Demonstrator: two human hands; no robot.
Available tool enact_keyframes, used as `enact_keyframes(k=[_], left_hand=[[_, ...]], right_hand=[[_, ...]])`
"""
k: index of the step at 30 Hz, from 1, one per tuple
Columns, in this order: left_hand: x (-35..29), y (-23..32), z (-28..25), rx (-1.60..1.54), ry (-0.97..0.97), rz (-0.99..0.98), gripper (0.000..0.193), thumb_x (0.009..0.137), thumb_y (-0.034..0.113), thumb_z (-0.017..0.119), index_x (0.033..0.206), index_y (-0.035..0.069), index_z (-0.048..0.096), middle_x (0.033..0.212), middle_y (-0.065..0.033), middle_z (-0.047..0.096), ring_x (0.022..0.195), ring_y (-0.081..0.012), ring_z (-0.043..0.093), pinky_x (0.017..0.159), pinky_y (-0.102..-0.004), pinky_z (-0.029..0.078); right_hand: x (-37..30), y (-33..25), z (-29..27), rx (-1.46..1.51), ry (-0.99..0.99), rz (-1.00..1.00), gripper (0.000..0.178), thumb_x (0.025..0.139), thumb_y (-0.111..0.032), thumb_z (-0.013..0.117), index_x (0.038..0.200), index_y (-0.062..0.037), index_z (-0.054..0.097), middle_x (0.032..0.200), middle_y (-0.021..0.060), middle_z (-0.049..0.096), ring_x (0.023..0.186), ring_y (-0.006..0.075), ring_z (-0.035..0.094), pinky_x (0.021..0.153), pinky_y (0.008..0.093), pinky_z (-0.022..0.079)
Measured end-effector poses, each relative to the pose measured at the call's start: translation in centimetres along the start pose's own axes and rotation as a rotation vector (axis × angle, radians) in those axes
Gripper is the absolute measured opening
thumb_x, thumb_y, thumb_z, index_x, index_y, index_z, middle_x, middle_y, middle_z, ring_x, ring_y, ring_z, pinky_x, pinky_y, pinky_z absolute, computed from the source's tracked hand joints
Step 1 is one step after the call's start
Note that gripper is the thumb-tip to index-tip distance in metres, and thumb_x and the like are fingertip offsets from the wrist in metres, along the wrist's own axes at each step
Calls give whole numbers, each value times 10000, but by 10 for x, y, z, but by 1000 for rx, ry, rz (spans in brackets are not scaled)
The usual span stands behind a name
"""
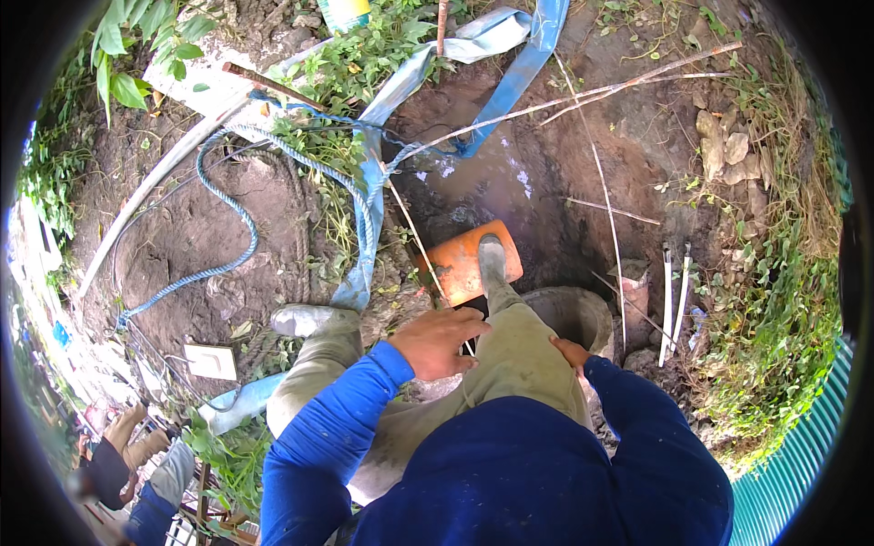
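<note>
My left hand (442,344) hovers or rests by the inner side of my right trouser leg (523,364), fingers stretched out and nothing visible in them. A thin pale stick (414,232) runs down behind that hand. Against the outer side of the same leg lies my right hand (572,353), its fingers flat on the cloth and partly hidden. My right boot (492,259) stands on an orange plastic container (451,270), scuffed and muddy. The other boot (314,320) is on the soil to the left. Beside my right knee is a round grey rim (587,314), partly covered by the leg.
Muddy water (482,187) fills a pit ahead, crossed by long sticks (596,91). Blue rope (241,214) and a flat blue hose (370,200) lie at left. White pipes (675,305) stand at right, near green corrugated sheeting (801,455). Other people (150,473) are lower left.
</note>
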State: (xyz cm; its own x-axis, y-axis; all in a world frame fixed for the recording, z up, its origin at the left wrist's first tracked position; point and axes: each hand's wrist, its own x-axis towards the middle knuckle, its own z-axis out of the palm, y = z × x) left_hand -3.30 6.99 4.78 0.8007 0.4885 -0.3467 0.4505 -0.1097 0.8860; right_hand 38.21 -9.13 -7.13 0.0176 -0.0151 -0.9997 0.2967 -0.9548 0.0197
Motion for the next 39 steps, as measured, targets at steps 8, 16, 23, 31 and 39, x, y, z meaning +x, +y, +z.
enact_keyframes(k=[8, 16, 23, 31, 39], left_hand=[[2, 2, -1, -51, -92, -59, 682, 919, 304, 836, 1523, 93, 600, 1604, -206, 560, 1455, -421, 560, 1203, -532, 460], [2, 0, 3, -52, -99, -68, 676, 929, 304, 829, 1530, 108, 590, 1611, -207, 550, 1461, -420, 554, 1198, -539, 460], [5, 2, 3, -43, -116, -70, 675, 934, 314, 825, 1532, 111, 588, 1612, -207, 548, 1469, -418, 546, 1199, -543, 459], [5, 1, 3, -48, -118, -80, 670, 940, 324, 818, 1531, 101, 593, 1605, -208, 559, 1474, -415, 545, 1214, -538, 452], [3, 3, 4, -42, -96, -70, 652, 939, 316, 814, 1514, 94, 602, 1602, -210, 568, 1473, -404, 552, 1227, -525, 447]], right_hand=[[19, 18, -10, 3, -11, -1, 718, 1085, -606, 609, 1449, 9, 678, 1388, 178, 730, 1220, 272, 706, 1054, 434, 532], [24, 18, -11, -27, -20, 18, 702, 1098, -597, 588, 1450, 3, 682, 1395, 181, 729, 1238, 279, 697, 1067, 437, 524], [35, 27, -16, -34, -37, 6, 699, 1113, -585, 556, 1443, 16, 689, 1369, 184, 742, 1215, 286, 706, 1060, 429, 519], [39, 29, -17, -91, -30, -22, 716, 1110, -604, 541, 1397, 26, 718, 1310, 192, 764, 1172, 291, 722, 1033, 430, 525], [46, 37, -21, -89, -8, -14, 729, 1093, -622, 566, 1364, 35, 729, 1287, 191, 770, 1147, 289, 730, 1015, 431, 533]])
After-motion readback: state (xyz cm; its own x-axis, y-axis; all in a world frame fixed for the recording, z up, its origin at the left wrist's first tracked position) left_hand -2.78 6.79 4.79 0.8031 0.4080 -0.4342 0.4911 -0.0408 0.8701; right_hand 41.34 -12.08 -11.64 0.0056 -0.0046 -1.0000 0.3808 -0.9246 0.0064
